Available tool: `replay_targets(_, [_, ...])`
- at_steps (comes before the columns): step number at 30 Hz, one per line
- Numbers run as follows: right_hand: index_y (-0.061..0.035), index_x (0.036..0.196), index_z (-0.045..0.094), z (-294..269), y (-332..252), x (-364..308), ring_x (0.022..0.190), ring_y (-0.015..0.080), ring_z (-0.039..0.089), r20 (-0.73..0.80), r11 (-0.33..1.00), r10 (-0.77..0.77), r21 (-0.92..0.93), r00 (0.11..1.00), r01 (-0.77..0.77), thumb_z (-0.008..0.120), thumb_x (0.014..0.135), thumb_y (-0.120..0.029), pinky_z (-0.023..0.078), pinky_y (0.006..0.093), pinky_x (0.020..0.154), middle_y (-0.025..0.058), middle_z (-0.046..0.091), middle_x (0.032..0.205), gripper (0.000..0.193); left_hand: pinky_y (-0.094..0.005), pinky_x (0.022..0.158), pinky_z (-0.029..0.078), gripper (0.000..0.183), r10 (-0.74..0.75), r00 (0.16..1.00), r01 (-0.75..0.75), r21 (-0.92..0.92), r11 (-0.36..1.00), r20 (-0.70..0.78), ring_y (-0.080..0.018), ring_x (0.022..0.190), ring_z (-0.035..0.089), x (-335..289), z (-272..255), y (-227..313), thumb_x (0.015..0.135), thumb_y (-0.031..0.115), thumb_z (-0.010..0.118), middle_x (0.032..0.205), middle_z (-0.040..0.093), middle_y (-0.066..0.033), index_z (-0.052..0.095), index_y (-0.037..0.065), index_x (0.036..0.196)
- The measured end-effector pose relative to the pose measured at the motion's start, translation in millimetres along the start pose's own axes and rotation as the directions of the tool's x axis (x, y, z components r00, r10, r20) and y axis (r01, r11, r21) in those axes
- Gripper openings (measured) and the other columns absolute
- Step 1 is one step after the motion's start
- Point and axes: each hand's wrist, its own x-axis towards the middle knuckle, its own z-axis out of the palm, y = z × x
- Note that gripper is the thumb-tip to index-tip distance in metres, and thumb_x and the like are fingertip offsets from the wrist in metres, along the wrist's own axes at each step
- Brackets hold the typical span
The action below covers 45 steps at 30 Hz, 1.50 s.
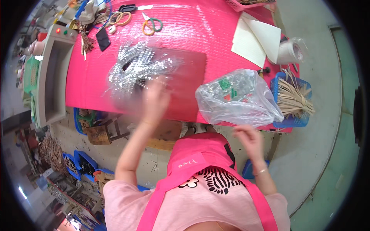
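A shiny heap of silver tinsel-like strips [135,63] lies on the pink-covered table [177,27]. Over its near right side is my left hand [157,96], smeared by motion, so its fingers and anything in them are unclear. Beneath that hand, a darker red flat sheet or mat [190,82] extends to the table's front edge. My right hand [250,141] hovers just off this edge, its fingers loosely bent and nothing visible in them. Closest to it is a clear plastic bag [239,98] with green, red and silvery pieces inside.
Scissors [150,26] with orange and green handles and tan tape rings [121,18] lie toward the back. White sheets [254,40], a plastic-wrapped roll [289,52] and a blue basket of dried strips [293,96] occupy the right. A grey machine [56,77] borders the left.
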Motion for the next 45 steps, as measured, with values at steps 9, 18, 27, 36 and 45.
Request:
replay_targets(9, [-0.0014, 0.084, 0.061, -151, 26, 129, 0.057, 0.0138, 0.054, -0.061, 0.844, -0.217, -0.513, 0.974, 0.156, 0.056, 0.079, -0.020, 0.043, 0.0271, 0.055, 0.0077, 0.058, 0.063, 0.020, -0.0324, 0.065, 0.047, 0.022, -0.109, 0.954, 0.263, -0.602, 0.754, 0.280, -0.0216, 0.070, 0.059, 5, 201, 84, 0.071, 0.009, 0.058, 0.080, 0.062, -0.0080, 0.057, 0.003, 0.092])
replay_targets(18, [-0.0044, 0.069, 0.053, -149, -125, 178, 0.039, 0.0007, 0.026, 0.066, 0.991, -0.062, 0.122, 0.996, 0.054, 0.056, 0.081, -0.020, 0.018, 0.0178, 0.036, -0.0080, 0.035, 0.050, 0.020, -0.0234, 0.047, 0.042, 0.007, -0.453, 0.890, -0.048, -0.999, 0.014, -0.049, -0.0113, 0.055, 0.050, 133, 68, 113, 0.082, 0.009, 0.050, 0.068, 0.052, -0.0024, 0.051, 0.004, 0.086])
replay_targets(27, [0.0023, 0.104, 0.053, -163, -33, 253, 0.083, 0.0209, 0.055, -0.063, 0.848, -0.432, -0.368, 0.900, 0.381, 0.057, 0.080, -0.026, 0.045, 0.0293, 0.069, 0.0157, 0.055, 0.091, 0.037, -0.0217, 0.058, 0.041, 0.020, -0.339, 0.926, 0.135, -0.693, 0.708, -0.167, -0.0119, 0.065, 0.054, 231, 36, 17, 0.076, 0.005, 0.046, 0.073, 0.056, -0.0034, 0.055, -0.002, 0.093])
replay_targets(36, [-0.0010, 0.120, 0.039, -127, 91, 302, 0.089, 0.0381, 0.053, 0.004, 0.735, -0.128, -0.671, 0.992, 0.098, 0.054, 0.072, -0.010, 0.040, 0.0433, 0.081, 0.0271, 0.055, 0.091, 0.052, -0.0338, 0.065, 0.047, 0.031, 0.457, 0.839, -0.374, 0.298, 0.878, -0.294, -0.0258, 0.088, 0.054, 186, 88, 133, 0.060, 0.009, 0.060, 0.093, 0.056, -0.0114, 0.056, 0.008, 0.091])
replay_targets(45, [-0.0047, 0.130, 0.021, -112, 131, 202, 0.102, 0.0383, 0.040, -0.424, 0.550, -0.229, -0.799, 0.876, -0.243, 0.057, 0.069, -0.007, 0.032, 0.0455, 0.087, 0.0161, 0.032, 0.121, 0.071, -0.0415, 0.103, 0.014, 0.038, -0.104, 0.883, -0.098, 0.396, 0.913, 0.458, -0.0249, 0.121, 0.029, 144, 314, 101, 0.080, 0.018, 0.038, 0.128, 0.035, -0.0146, 0.045, 0.010, 0.116])
